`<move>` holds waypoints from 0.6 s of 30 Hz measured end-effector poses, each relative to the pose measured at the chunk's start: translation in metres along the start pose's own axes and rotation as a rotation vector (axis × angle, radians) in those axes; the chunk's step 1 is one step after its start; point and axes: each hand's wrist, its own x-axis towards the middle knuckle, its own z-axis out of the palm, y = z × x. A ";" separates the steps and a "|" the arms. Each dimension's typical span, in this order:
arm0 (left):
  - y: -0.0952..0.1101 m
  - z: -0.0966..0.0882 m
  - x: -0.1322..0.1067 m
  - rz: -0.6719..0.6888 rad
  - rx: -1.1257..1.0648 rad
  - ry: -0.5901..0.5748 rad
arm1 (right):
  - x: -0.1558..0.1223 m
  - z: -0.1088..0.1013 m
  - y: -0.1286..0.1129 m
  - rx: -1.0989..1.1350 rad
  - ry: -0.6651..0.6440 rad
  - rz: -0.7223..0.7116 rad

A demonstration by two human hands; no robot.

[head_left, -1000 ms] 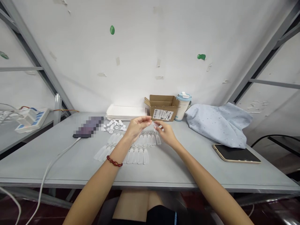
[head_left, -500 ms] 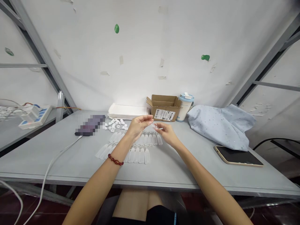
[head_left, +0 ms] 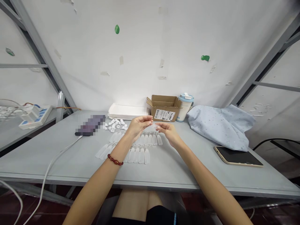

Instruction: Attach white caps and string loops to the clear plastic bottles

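Above the grey table, my left hand (head_left: 138,127) pinches with thumb and forefinger; whatever lies between its fingertips is too small to make out. Close on its right, my right hand (head_left: 169,132) has its fingertips pressed together at a small translucent white piece (head_left: 153,127), which spans the gap between the hands. Below them lie two rows of flat, frosted translucent tags (head_left: 139,155) with thin white cord loops at their upper ends. My left forearm covers part of both rows. A loose cluster of small white plastic caps (head_left: 113,126) sits left of my left hand.
Behind the hands stand an open cardboard box (head_left: 164,107), a stack of white sheets (head_left: 127,111) and a lidded cup (head_left: 185,107). To the right lie a pale blue cloth (head_left: 217,125) and a phone (head_left: 237,156). A cabled device (head_left: 90,125) lies left.
My right hand has shifted very slightly. The white loop seen at its fingertips now shows as a translucent piece between both hands. The things on the table have not moved.
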 end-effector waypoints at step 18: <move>0.000 -0.004 0.001 -0.094 0.005 0.071 | 0.002 -0.002 0.003 0.049 0.029 0.052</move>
